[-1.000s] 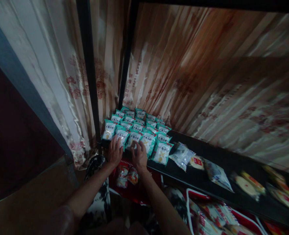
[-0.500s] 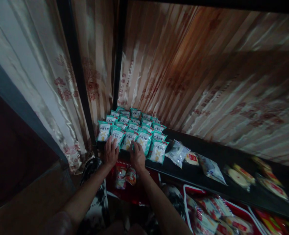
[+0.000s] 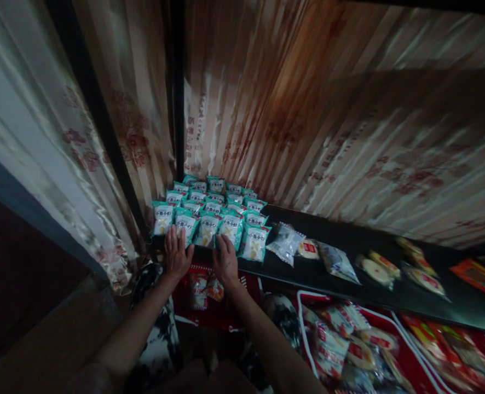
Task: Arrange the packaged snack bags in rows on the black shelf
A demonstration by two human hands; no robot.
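Observation:
Rows of small teal-and-white snack bags stand close together at the left end of the black shelf [image 3: 308,273]. My left hand [image 3: 178,254] has its fingers stretched out and laid against the lower front of one front-row snack bag [image 3: 186,220]. Beside it, my right hand [image 3: 226,264] reaches up with fingers extended to the bottom of another front bag [image 3: 230,225]. Between the two hands stands a third bag [image 3: 207,230]. Neither hand is wrapped round a bag. Some of the right fingertips are hard to make out in the dim light.
Below my hands sits a red basket [image 3: 242,309] with a few packets in it. A second red basket [image 3: 301,317], full of packaged snacks, stands to the right. Loose packets [image 3: 338,262] lie along the shelf. Pleated curtains [image 3: 328,120] and a black post [image 3: 178,98] border it.
The view has swung to the right, showing more of the shelf and baskets. My right hand has shifted slightly right along the front row. My left hand stays at the same bag.

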